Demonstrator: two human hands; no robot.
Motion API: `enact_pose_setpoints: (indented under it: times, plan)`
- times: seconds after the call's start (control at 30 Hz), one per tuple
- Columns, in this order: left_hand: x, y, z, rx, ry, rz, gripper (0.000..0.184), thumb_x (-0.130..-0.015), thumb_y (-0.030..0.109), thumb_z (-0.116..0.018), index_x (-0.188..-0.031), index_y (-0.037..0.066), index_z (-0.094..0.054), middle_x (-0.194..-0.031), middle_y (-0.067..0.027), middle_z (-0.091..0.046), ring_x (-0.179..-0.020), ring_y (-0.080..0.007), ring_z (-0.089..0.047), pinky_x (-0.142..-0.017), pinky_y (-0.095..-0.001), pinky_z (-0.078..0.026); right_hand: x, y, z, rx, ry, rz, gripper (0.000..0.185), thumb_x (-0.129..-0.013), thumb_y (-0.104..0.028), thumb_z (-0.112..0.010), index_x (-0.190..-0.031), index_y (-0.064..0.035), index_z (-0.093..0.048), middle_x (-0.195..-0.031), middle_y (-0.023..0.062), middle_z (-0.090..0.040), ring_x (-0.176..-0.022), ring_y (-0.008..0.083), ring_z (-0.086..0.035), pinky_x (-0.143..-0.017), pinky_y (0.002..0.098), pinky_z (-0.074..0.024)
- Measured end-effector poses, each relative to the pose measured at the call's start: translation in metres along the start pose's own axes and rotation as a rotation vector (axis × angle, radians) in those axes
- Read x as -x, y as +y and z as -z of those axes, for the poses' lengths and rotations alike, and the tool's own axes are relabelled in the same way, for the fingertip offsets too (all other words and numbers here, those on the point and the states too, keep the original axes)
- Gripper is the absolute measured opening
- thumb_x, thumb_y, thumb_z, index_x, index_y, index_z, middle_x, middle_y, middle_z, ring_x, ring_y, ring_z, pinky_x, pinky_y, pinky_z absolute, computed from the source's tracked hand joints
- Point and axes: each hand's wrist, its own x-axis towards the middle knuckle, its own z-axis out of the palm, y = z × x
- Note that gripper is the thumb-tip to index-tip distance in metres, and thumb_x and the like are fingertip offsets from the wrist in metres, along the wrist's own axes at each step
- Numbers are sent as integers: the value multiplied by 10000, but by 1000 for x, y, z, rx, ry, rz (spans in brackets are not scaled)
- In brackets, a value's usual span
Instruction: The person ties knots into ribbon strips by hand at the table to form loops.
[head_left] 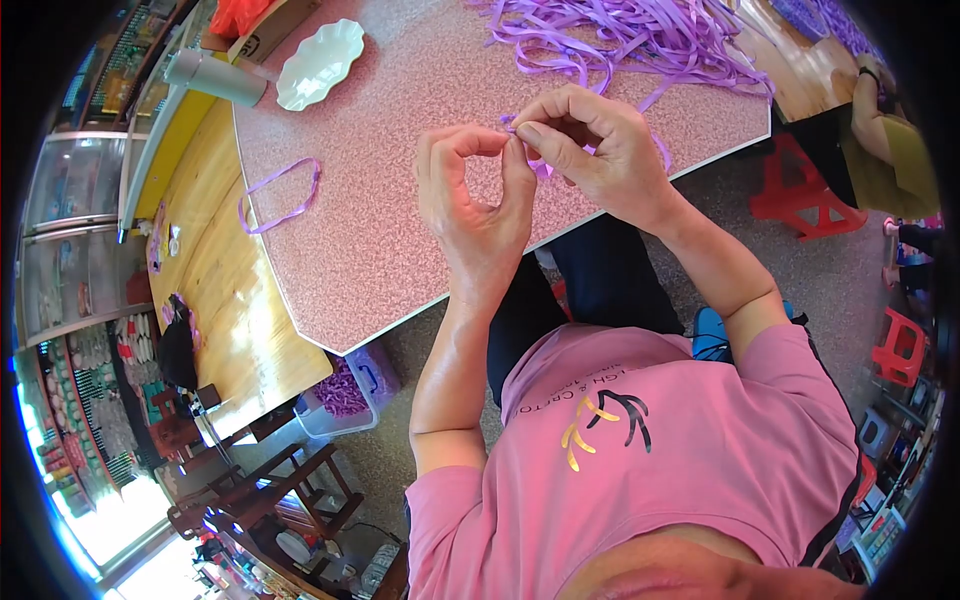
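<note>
Near the table's front edge, my left hand and my right hand meet fingertip to fingertip. Both pinch a small piece of purple ribbon, with thumb and index finger pressed together on each side. Part of this ribbon hangs below my right hand, and its exact shape between the fingers is too small to tell. A loop of purple ribbon lies on the speckled pink tabletop to the left. At the far right of the tabletop is a large tangled pile of purple ribbons.
A white scalloped dish and a grey bottle are at the back left. Below the table's left corner stands a plastic bin of purple material. A red stool and another person's arm show at right.
</note>
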Motion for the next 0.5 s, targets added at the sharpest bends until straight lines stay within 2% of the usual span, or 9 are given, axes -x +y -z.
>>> enact_pose_setpoints:
  times: [0.23,0.3,0.37,0.5]
  plan:
    - [0,-2,2,-60,-30,32,223,-775,10,-756,-903,74,-586,-873,-48,-611,-844,-215,-596,-810,-361,-427,-4,2,4,237,-18,232,108,-916,4,-661,-1022,25,-662,-865,61,-675,-717,91,-631,-615,232,-511]
    - [-1,-3,1,-98,-26,-21,231,-761,3,-752,-911,82,-595,-881,-40,-616,-856,-213,-598,-827,-362,-413,-6,3,3,268,-6,273,115,-897,21,-674,-1012,20,-664,-852,67,-671,-697,103,-631,-598,239,-507]
    - [-1,-3,1,-148,-15,-45,238,-754,2,-753,-916,84,-599,-885,-38,-617,-859,-214,-598,-838,-364,-405,-8,3,2,387,50,460,126,-866,31,-699,-985,8,-665,-819,78,-654,-642,132,-618,-556,258,-490]
    - [0,-3,-1,-290,25,-132,247,-740,2,-755,-922,90,-611,-901,-36,-622,-865,-215,-598,-861,-374,-389,-8,5,-1,410,68,479,145,-842,36,-718,-970,-2,-663,-798,81,-640,-604,152,-602,-533,271,-477]
